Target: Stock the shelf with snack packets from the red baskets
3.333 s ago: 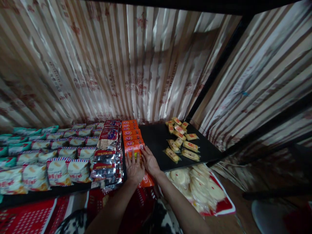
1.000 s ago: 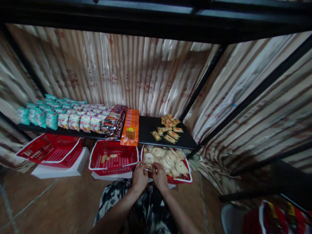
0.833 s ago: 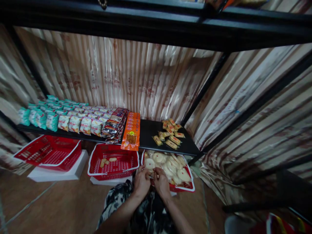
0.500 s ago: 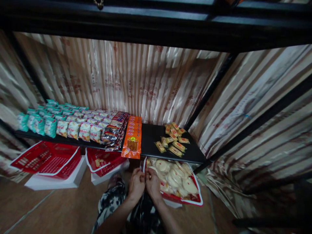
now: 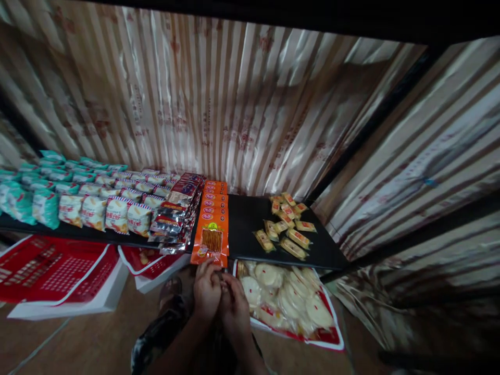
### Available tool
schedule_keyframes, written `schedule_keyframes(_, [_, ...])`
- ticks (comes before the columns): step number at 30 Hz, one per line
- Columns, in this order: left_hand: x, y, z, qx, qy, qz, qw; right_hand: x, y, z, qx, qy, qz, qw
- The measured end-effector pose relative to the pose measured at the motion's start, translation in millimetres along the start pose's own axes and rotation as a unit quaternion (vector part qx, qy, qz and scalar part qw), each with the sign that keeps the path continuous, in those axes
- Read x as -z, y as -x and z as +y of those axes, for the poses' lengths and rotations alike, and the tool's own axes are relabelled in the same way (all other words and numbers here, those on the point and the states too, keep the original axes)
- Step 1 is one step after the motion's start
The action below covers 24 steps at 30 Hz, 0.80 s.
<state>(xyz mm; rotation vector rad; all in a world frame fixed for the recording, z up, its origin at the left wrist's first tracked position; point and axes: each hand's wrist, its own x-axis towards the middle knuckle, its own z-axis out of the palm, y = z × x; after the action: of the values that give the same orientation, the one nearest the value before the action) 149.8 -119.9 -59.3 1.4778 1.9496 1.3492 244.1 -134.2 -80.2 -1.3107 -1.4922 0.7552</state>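
Note:
My left hand and my right hand are close together in front of the shelf, fingers curled inward. Whatever they hold, if anything, is hidden. The left fingertips overlap the front end of an orange snack packet, the top one of a row of overlapping packets; I cannot tell whether they touch it. To the right of my right hand stands a red basket with a white rim, filled with round pale crackers in clear wrapping. Behind it, small yellow wrapped bars lie loosely on the black shelf.
Left of the orange packets lie shiny dark red packets, white snack bags and turquoise bags in rows. Two red baskets sit on white boxes below. A striped curtain hangs behind; black posts frame the shelf.
The view has moved closer to the shelf and tilted down. My hands have shifted left, from the basket of crackers to the front end of the orange packets.

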Motion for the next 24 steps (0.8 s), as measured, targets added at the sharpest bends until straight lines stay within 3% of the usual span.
schedule_keyframes(6, [-11.3, -26.1, 16.6, -0.097, -0.051, 0.007, 0.994, 12.4, -1.0, 19.6, -0.011, 0.009, 0.054, 0.998])
schedule_keyframes(12, [-23.5, -76.0, 8.5, -0.143, -0.143, -0.005, 0.979, 3.6, -20.0, 28.3, -0.008, -0.015, 0.013, 1.0])
schedule_keyframes(15, [-27.6, -85.7, -1.8, -0.143, -0.166, -0.016, 0.976, 5.3, -55.8, 20.5, -0.025, 0.025, 0.031, 0.999])
schedule_keyframes(18, [-28.7, -94.5, -6.2, -0.15, -0.176, -0.04, 0.972, -0.8, -108.7, 6.1, 0.021, 0.061, 0.021, 0.998])
schedule_keyframes(24, [-37.8, -127.0, -8.0, -0.125, -0.199, -0.072, 0.969, -44.1, -215.7, -9.0, 0.143, 0.185, -0.093, 0.968])
